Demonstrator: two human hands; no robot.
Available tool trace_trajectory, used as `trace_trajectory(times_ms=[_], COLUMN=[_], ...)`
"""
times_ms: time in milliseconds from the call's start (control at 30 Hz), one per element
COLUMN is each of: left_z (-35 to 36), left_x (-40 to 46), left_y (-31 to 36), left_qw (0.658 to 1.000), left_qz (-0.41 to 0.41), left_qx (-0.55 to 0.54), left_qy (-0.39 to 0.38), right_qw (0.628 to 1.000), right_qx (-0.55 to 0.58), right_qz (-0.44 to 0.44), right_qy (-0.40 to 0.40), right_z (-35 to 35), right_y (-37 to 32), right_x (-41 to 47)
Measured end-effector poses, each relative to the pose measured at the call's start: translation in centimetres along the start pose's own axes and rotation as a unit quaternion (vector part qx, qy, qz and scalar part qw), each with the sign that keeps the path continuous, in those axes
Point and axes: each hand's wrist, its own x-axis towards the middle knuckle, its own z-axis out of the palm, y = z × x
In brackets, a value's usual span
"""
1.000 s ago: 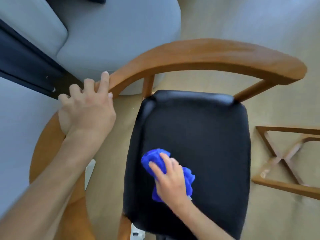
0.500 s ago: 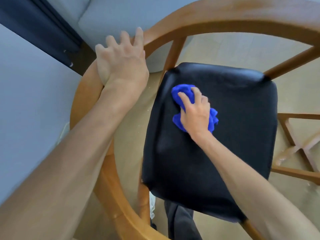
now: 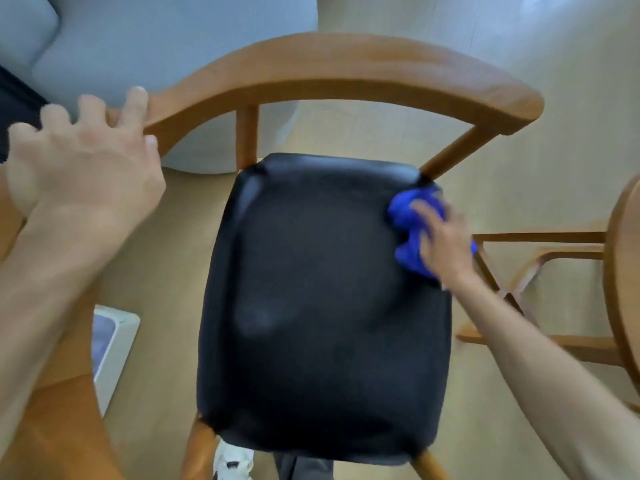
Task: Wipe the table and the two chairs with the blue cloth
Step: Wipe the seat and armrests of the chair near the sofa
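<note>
Both hands are busy on one chair (image 3: 339, 67): at the far left the left hand (image 3: 86, 168) rests on the curved wooden rail of the chair, fingers spread and curled over the top edge, steadying the frame. Further right lies the black seat pad (image 3: 322, 306), and at its far right corner the right hand (image 3: 440, 244) presses the blue cloth (image 3: 408, 216) flat against the pad, fingers laid over the bunched fabric; blur hides how tightly they close on it. Right of that, part of another wooden frame (image 3: 540, 237) with crossed rails shows above the pale floor (image 3: 554, 98).

Judging from this, the seat is being wiped, and the table is not clearly in view. To do it well, I would keep the left hand braced on the rail so the chair does not skid, sweep in overlapping passes, and work the cloth into the rounded corner where the post meets the pad, then cover the rail itself.

The pad looks smooth, slightly glossy and cushioned, with rounded corners; the rail is a broad bent arc of varnished wood; the cloth is soft and crumpled
</note>
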Motion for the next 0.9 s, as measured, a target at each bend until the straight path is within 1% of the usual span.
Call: trace_trajectory(times_ms=[33,67,100,167,233,267,300,333,433,467,500,567,600,633,700,733,800,833,867,900], left_z=[0.3,0.5,0.8,1.2,0.7,0.1,-0.5,-1.1,-2.0,-2.1,-2.1,-2.4,-2.7,-2.9,-3.1,-3.1,-3.1,-3.3,-3.4,-3.4], left_x=[0.0,-0.1,-0.2,-0.4,-0.6,-0.6,-0.5,-0.5,-0.7,-0.7,-0.7,-0.9,-0.9,-0.9,-1.0,-1.0,-0.8,-0.7,-0.7,-1.0], left_y=[-0.1,0.0,0.1,-0.2,-0.2,-0.1,0.1,0.3,0.9,1.0,1.0,0.9,0.9,1.1,1.5,1.5,1.3,1.2,1.6,2.4], left_qw=[1.000,1.000,1.000,0.998,0.998,0.999,0.999,0.999,0.998,0.998,0.998,0.997,0.997,0.997,0.997,0.997,0.998,0.999,1.000,0.999], left_qz=[-0.002,0.004,0.017,0.030,0.026,0.016,0.003,-0.006,0.009,0.009,0.007,0.005,0.004,0.007,0.012,0.010,-0.004,-0.012,-0.009,0.014], left_qx=[-0.003,0.003,0.018,0.056,0.052,0.039,0.032,0.032,0.051,0.058,0.062,0.063,0.066,0.069,0.073,0.073,0.057,0.040,0.012,-0.027], left_qy=[0.007,0.008,0.008,0.013,-0.001,-0.008,-0.013,-0.018,-0.021,-0.023,-0.026,-0.034,-0.034,-0.035,-0.033,-0.034,-0.037,-0.025,-0.002,0.029], right_qw=[0.995,0.990,0.994,0.999,0.986,0.978,0.974,0.977,0.994,0.996,0.996,0.987,0.982,0.984,0.994,0.995,0.996,0.997,0.997,0.998], right_qx=[0.007,0.006,0.007,0.037,0.069,0.067,0.058,0.052,0.015,0.015,0.030,0.061,0.056,0.041,0.029,0.022,-0.005,-0.009,-0.004,0.011], right_qz=[0.099,0.138,0.113,-0.031,-0.143,-0.184,-0.207,-0.200,-0.098,-0.078,-0.083,-0.139,-0.149,-0.125,-0.016,0.017,0.024,0.029,0.037,0.031], right_qy=[-0.004,-0.010,-0.008,-0.008,-0.059,-0.072,-0.073,-0.059,0.039,0.049,0.032,-0.059,-0.101,-0.122,-0.106,-0.093,-0.080,-0.072,-0.063,-0.059], right_z=[0.0,0.2,0.7,1.7,2.3,2.0,1.3,0.3,-1.5,-1.6,-1.2,0.1,0.7,1.3,1.9,2.0,2.6,2.8,2.9,2.8], right_y=[0.2,-0.6,-2.0,-6.7,-11.0,-12.3,-12.9,-12.7,-10.5,-10.3,-10.5,-11.8,-12.4,-12.7,-13.2,-13.6,-14.7,-15.3,-15.8,-16.2], right_x=[2.0,2.5,1.8,-2.1,-7.3,-8.9,-9.6,-9.5,-7.3,-6.8,-6.5,-6.9,-7.3,-7.7,-7.7,-7.8,-8.2,-8.3,-8.8,-9.7])
